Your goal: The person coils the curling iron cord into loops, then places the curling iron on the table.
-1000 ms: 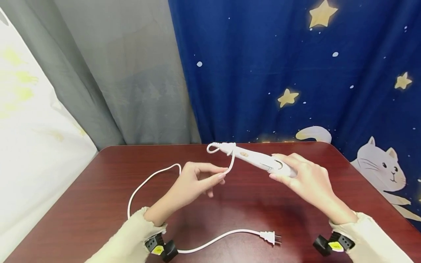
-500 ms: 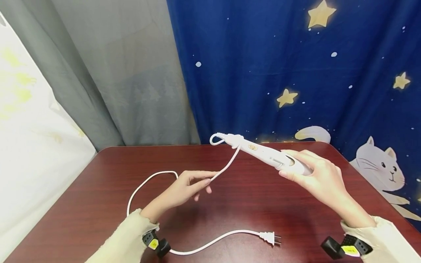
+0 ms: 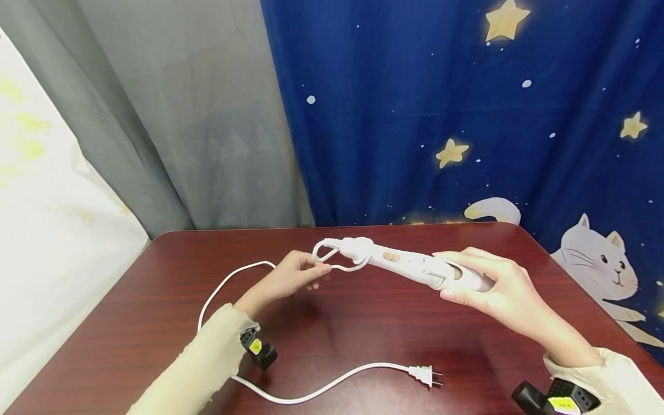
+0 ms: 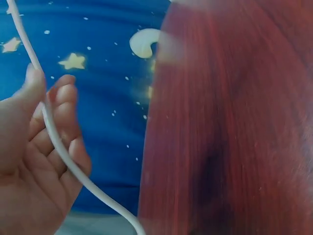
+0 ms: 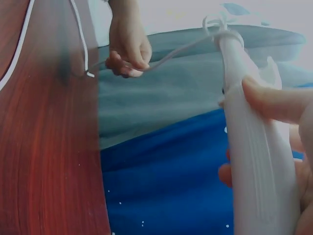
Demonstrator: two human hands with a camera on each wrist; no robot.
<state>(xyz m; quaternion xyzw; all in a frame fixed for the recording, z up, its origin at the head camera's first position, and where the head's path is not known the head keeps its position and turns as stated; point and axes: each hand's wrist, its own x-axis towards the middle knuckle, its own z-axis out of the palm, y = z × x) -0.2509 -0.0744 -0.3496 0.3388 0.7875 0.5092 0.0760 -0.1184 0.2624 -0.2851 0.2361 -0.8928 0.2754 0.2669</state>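
A white hair iron [image 3: 410,268] with a gold switch hangs above the table, its cord end pointing left. My right hand [image 3: 508,291] grips its other end, thumb on the near side and fingers on the far side. Around the cord end, the white cord [image 4: 57,144] makes a loop. Just left of that loop, my left hand [image 3: 287,279] pinches the cord between thumb and forefinger. In the left wrist view the cord runs down across the palm, the other fingers loosely bent. The right wrist view shows the iron's ridged white body close up.
The rest of the cord lies on the dark red table [image 3: 373,323] in a wide curve, passing under the left sleeve [image 3: 207,357]. A two-pin plug [image 3: 422,374] ends it near the front. Grey and blue star-patterned curtains [image 3: 389,115] hang behind the table.
The iron's cord end rose, then dropped lower and a little left. My left hand slid left along the cord, then up towards the loop. My right hand shifted right, keeping its grip.
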